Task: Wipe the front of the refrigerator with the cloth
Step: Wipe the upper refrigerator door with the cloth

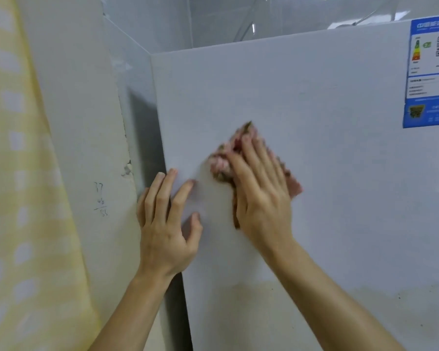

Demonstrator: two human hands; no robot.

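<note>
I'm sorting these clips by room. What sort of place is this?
Probably a home kitchen or utility corner: a white refrigerator bearing an energy label, a scuffed wall with pencilled sums, and yellow patterned fabric hanging alongside.

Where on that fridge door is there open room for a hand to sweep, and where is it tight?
Widest bare stretch: the refrigerator front right of the right hand, below the blue label. Another runs above the cloth up to the door's top edge. Crowded: the left edge, where the left hand rests near the cloth.
</note>
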